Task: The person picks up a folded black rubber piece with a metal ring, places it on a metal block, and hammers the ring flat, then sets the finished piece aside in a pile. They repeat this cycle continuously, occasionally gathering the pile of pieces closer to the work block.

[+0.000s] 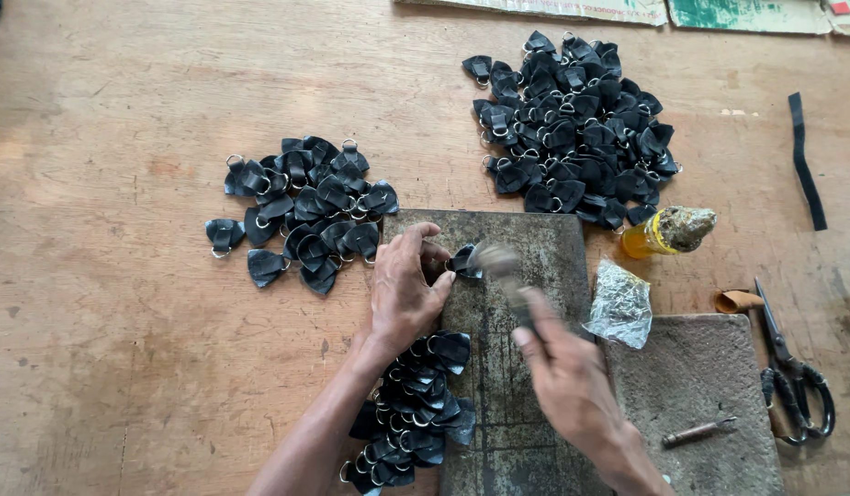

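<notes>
My left hand [405,289] pinches a small black leather tab with a metal ring [462,261] and holds it flat on a dark metal slab [535,239]. My right hand [562,367] grips a hammer [503,271]; its head is blurred just right of the tab, over the slab. A heap of the same black ringed tabs [416,409] lies under my left forearm at the slab's left edge.
Two more piles of black tabs lie on the wooden table: one at the left [301,211], a larger one at the back right [572,129]. Right of the slab are a yellow glue bottle [664,231], a clear plastic bag [620,305], a grey pad [700,386] with a small tool [698,432], scissors [792,377] and a black strap [806,161].
</notes>
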Demonstrator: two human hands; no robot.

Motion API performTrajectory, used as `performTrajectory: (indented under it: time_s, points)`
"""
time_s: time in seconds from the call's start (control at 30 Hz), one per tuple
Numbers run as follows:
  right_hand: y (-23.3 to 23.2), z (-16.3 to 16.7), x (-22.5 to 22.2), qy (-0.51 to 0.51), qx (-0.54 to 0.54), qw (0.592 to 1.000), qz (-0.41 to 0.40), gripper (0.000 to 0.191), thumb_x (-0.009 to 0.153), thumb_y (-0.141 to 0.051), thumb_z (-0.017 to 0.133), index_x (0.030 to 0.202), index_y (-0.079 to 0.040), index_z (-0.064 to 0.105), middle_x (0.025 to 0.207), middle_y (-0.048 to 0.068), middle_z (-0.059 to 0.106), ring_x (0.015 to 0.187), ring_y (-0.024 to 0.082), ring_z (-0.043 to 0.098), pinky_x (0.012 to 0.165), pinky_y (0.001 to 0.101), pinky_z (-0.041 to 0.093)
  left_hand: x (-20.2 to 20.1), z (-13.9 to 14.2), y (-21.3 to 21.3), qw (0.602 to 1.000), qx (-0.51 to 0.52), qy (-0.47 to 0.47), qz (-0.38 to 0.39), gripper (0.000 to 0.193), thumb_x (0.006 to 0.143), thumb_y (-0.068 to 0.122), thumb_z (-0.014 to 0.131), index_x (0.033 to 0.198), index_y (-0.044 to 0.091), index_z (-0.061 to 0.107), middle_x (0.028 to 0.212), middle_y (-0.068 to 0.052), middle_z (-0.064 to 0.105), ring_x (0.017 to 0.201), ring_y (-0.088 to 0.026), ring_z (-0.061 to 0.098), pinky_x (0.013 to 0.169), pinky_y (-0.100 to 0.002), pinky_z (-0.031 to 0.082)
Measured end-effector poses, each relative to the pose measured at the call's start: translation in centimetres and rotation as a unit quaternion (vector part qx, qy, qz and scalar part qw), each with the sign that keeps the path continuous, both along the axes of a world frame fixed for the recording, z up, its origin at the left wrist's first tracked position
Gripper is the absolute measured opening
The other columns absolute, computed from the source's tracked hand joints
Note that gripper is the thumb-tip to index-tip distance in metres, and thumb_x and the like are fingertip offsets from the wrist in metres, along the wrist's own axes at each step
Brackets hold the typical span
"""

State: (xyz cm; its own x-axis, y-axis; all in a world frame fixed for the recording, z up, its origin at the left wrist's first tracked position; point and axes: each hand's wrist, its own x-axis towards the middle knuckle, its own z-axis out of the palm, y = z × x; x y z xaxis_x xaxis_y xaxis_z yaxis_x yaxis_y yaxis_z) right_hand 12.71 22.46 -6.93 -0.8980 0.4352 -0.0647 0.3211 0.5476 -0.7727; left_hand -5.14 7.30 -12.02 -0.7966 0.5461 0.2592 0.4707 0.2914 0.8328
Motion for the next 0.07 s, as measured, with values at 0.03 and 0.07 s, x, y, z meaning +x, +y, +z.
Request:
performTrajectory:
  time_s: [0.03, 0.07]
  points:
    - [0.1, -0.35, 0.22, -0.041, 0.003, 0.999, 0.004, 0.042, 0.104, -0.024, 0.045, 0.145, -0.019, 0.049, 0.056, 0.001, 0.052, 0.036, 0.009, 0.041, 0.029, 0.0287, 0.037, -0.04, -0.08, 0.04, 1.0, 0.004, 0.003, 0.001, 0.058, 0.075, 0.007, 0.082, 0.127, 0.005, 0.054, 0.098, -0.003, 0.075, 0.099, -0.021, 0.068, 0.096, -0.04, 0.042]
    - [0.35, -0.6, 0.62, -0.08, 0.006, 0.997, 0.007, 0.047, 0.103, -0.025, 0.045, 0.149, -0.022, 0.047, 0.055, 0.003, 0.051, 0.036, 0.011, 0.04, 0.028, 0.0298, 0.037, -0.22, -0.21, 0.14, 1.0, 0.007, 0.007, 0.002, 0.059, 0.075, 0.008, 0.082, 0.127, 0.005, 0.054, 0.098, -0.002, 0.076, 0.1, -0.021, 0.068, 0.096, -0.041, 0.042]
